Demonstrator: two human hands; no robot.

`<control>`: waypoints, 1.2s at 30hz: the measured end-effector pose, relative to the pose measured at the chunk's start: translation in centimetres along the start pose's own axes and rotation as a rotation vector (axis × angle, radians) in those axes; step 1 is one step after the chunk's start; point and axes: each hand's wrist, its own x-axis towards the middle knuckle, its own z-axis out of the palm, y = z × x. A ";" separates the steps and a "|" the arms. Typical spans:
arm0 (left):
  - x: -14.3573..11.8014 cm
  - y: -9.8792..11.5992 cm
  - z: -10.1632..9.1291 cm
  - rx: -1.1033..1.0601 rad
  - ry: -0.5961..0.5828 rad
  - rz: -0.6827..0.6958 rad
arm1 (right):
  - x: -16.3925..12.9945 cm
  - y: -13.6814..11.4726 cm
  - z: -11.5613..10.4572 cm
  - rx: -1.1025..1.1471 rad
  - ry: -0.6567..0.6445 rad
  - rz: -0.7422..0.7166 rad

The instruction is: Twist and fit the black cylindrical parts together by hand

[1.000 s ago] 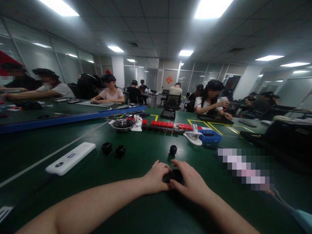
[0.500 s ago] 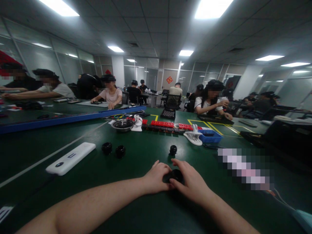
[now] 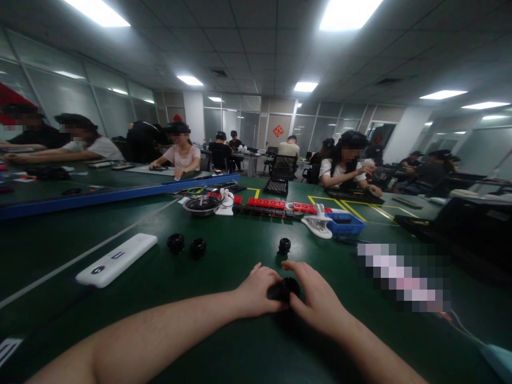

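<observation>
Both hands meet over a small round black plastic part (image 3: pixel 285 288) that sits on the dark green felt-covered table (image 3: pixel 224 341), near the table's near edge and in the middle of the view. The left hand (image 3: pixel 258 292) is curled around the part's left side, fingers bent and touching it; the right hand (image 3: pixel 316 298) closes on it from the right, thumb and forefinger pinched against its rim. Most of the part is hidden between the two hands, so its exact shape cannot be told.

Just beyond the part, a small black knob-like piece (image 3: pixel 284 246) stands alone on the table, with bare green cloth between it and the hands. Further left of the part, two black round caps (image 3: pixel 186 245) sit side by side, and left of those lies a long white rectangular plastic device (image 3: pixel 116 260), well apart from the hands. To the right of the part a blurred-out patch covers the table. Beyond the knob-like piece, near the far edge, a red strip of blocks (image 3: pixel 280 204), a white clip (image 3: pixel 318 223) and a shallow blue plastic tray (image 3: pixel 346 224) stand in a row. Open cloth lies on both sides of the forearms. Other people sit at tables beyond.
</observation>
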 end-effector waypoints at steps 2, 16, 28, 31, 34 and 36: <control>0.0 0.0 0.0 0.009 0.004 0.012 | 0.2 0.0 0.0 -0.032 0.004 0.061; -0.1 0.3 -0.2 -0.011 0.004 0.016 | 0.1 0.6 0.7 -0.011 -0.030 0.110; 0.0 0.6 -0.4 -0.037 -0.005 -0.044 | -0.1 0.4 0.9 0.088 -0.004 0.014; 0.0 0.5 -0.3 -0.043 -0.016 -0.043 | -0.3 0.4 0.7 0.096 -0.012 0.021; 0.1 0.3 -0.2 -0.029 -0.027 -0.033 | -0.3 0.4 0.7 0.078 -0.075 0.059; 0.1 0.2 -0.1 -0.011 -0.033 -0.030 | -0.2 0.4 0.8 0.059 -0.102 0.106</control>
